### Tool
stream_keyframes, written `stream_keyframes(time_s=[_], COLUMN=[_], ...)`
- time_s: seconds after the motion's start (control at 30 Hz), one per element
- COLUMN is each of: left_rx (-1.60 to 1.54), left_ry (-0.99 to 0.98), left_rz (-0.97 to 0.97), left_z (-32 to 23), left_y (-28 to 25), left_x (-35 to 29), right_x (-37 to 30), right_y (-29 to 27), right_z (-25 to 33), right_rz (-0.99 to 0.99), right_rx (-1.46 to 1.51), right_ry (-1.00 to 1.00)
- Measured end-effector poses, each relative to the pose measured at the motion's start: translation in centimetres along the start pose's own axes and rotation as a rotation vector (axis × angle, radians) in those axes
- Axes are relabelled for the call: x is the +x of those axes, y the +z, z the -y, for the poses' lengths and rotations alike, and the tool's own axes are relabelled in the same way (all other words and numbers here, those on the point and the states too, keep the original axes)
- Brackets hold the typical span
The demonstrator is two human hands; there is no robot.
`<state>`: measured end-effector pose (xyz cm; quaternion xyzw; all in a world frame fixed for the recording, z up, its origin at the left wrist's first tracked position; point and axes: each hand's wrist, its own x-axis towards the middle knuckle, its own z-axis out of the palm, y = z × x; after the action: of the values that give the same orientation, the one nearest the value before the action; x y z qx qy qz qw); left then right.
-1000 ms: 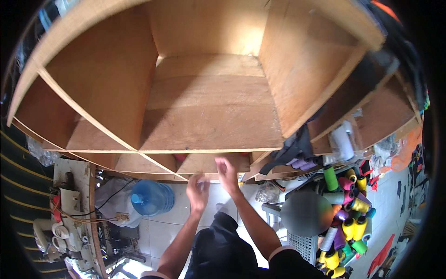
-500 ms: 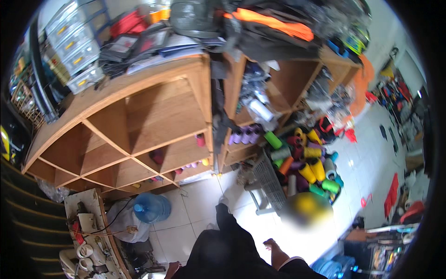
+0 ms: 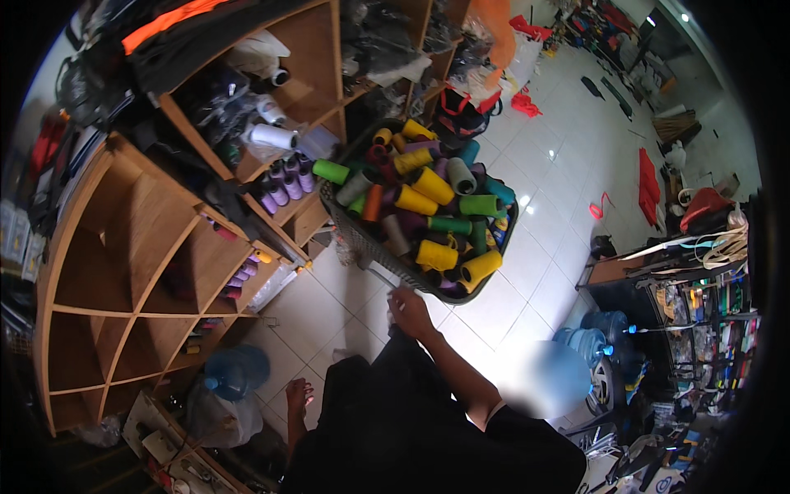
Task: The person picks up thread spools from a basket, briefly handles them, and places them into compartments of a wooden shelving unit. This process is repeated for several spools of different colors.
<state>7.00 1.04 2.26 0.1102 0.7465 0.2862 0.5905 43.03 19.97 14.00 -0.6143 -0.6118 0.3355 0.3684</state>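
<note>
A dark grey plastic basket [image 3: 367, 240] heaped with thread cones stands in front of me, a little right of centre. Among the cones are a yellow cone [image 3: 480, 267], a bright green cone [image 3: 332, 171] and an orange cone [image 3: 372, 202]. My right hand [image 3: 408, 313] reaches forward just below the basket's near edge, empty, its fingers loosely bent and apart. Whether it touches anything there is hard to make out. Low on the left, my left hand [image 3: 299, 397] hangs beside my leg, also empty, with its fingers half curled but apart.
To the left is a wooden cubby shelf [image 3: 123, 306]; purple thread cones [image 3: 287, 183] stand in a compartment behind the basket. A blue water jug [image 3: 237, 372] sits on the floor by a plastic bag [image 3: 226, 418]. More blue jugs [image 3: 586, 346] and a crowded rack [image 3: 699, 321] are at right.
My view has turned right and come closer to the basket, which now sits nearer the middle. My right hand has come forward towards it; my left hand shows more fully.
</note>
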Motion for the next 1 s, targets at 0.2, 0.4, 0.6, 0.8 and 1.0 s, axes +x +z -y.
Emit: stream_keyframes(time_s=[0.2, 0.4, 0.6, 0.8, 1.0], left_rx=[0.052, 0.43, 0.099, 0.078, 0.089], left_ry=[-0.165, -0.025, -0.205, -0.146, 0.038], left_rz=[0.036, 0.161, -0.053, -0.053, -0.022], left_z=[4.4, 7.4, 1.7, 1.2, -4.7], left_y=[3.8, 6.4, 12.2, 13.9, 15.8], left_x=[0.6, -0.1, -2.7, -1.3, -1.1], right_x=[5.4, 8.4, 11.0, 13.6, 14.5], right_y=[-10.1, -18.7, -19.8, -18.4, -19.3], right_z=[-0.3, -7.0, -7.6, -4.8, -5.1], right_rz=[-0.345, -0.358, -0.197, 0.147, 0.147], right_rx=[-0.049, -0.372, -0.408, -0.661, -0.767], right_ry=[0.016, 0.151, -0.062, 0.187, 0.039])
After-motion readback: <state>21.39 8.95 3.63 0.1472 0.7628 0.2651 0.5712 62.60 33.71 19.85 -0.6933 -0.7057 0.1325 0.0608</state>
